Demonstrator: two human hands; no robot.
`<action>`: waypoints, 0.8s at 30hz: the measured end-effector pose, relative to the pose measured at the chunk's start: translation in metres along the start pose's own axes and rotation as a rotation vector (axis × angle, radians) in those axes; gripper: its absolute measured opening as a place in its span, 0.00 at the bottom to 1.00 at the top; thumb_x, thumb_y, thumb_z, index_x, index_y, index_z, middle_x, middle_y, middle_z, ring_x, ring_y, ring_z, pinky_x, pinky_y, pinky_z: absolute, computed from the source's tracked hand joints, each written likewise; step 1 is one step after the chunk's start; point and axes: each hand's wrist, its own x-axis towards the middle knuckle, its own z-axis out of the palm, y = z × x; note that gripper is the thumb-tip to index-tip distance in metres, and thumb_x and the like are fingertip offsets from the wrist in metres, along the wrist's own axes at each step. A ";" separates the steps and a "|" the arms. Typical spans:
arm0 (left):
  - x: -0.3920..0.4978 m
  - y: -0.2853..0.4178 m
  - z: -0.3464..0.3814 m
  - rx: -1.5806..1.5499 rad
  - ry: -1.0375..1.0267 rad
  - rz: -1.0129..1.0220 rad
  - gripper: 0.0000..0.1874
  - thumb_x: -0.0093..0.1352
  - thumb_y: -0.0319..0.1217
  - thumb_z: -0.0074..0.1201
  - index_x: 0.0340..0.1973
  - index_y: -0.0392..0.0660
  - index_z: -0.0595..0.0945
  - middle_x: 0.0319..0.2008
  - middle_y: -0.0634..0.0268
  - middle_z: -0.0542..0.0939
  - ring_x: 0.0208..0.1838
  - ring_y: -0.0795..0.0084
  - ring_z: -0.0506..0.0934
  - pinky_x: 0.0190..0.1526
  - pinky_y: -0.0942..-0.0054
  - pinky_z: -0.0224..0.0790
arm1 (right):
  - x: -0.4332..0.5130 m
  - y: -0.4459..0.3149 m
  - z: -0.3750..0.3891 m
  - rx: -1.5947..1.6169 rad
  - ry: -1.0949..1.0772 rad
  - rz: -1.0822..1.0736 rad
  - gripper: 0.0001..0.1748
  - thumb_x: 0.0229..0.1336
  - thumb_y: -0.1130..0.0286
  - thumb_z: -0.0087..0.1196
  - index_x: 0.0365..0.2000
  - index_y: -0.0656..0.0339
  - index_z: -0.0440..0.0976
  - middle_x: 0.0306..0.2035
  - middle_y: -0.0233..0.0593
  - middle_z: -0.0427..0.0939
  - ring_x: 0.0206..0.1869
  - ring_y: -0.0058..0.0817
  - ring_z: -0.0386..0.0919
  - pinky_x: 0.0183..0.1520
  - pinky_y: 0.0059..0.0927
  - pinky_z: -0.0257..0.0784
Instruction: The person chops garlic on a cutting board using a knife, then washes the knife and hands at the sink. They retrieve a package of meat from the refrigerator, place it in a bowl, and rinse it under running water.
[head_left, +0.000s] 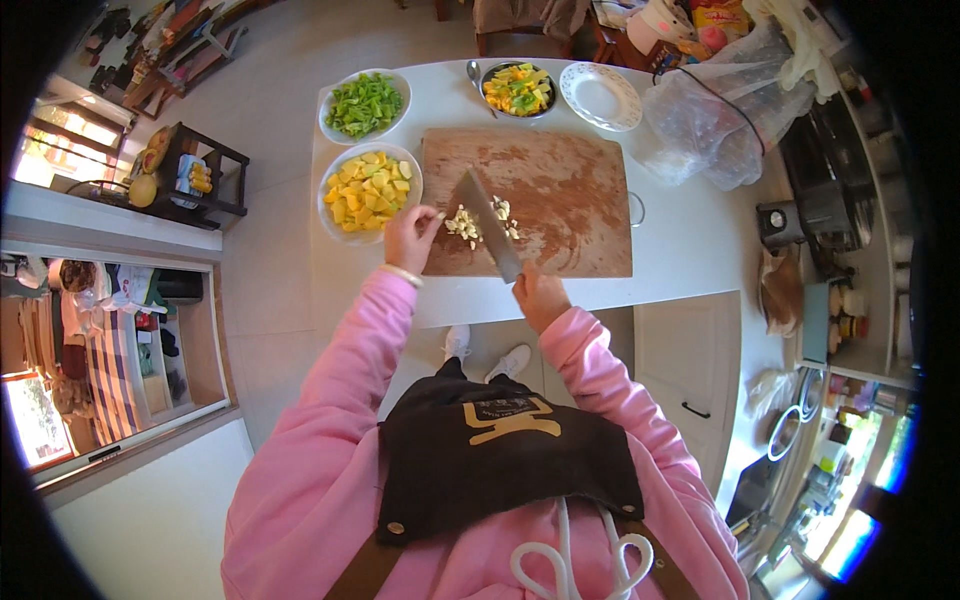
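Observation:
My right hand (541, 298) grips the handle of a cleaver (489, 223) at the front edge of a worn wooden cutting board (577, 202). The blade slants up and to the left across the board, over chopped pale pieces that look like garlic (463, 225). Some of the bits lie left of the blade, others to its right. At the board's left edge is my left hand (411, 234), thumb and fingers close together beside the chopped pile. A pale spot shows at its fingertips; whether it is a piece or a nail is unclear.
Left of the board stand a bowl of yellow chunks (367, 193) and a bowl of chopped greens (365, 105). Behind it are a spoon (474, 73), a bowl of mixed yellow-green pieces (519, 88) and a patterned plate (600, 96). A clear plastic bag (705, 112) bulges at the right.

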 end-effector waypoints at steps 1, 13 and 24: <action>-0.010 -0.007 -0.009 0.039 0.001 -0.032 0.06 0.61 0.27 0.61 0.30 0.39 0.80 0.26 0.62 0.80 0.28 0.69 0.77 0.33 0.72 0.70 | 0.000 -0.007 0.007 0.008 -0.036 -0.025 0.10 0.58 0.67 0.45 0.33 0.64 0.64 0.20 0.60 0.74 0.26 0.61 0.74 0.32 0.59 0.67; -0.025 -0.014 0.026 0.224 -0.013 0.227 0.08 0.59 0.33 0.61 0.32 0.45 0.81 0.33 0.62 0.78 0.39 0.58 0.75 0.43 0.61 0.65 | 0.014 -0.003 0.007 -0.122 -0.083 0.024 0.09 0.57 0.68 0.44 0.34 0.63 0.65 0.22 0.60 0.75 0.26 0.60 0.74 0.32 0.59 0.67; -0.017 -0.021 0.027 0.186 -0.163 0.329 0.05 0.62 0.27 0.55 0.34 0.44 0.78 0.35 0.58 0.77 0.43 0.54 0.74 0.44 0.59 0.66 | 0.014 -0.017 0.005 -0.211 -0.210 0.057 0.09 0.55 0.69 0.47 0.33 0.63 0.66 0.24 0.57 0.76 0.29 0.57 0.76 0.34 0.56 0.70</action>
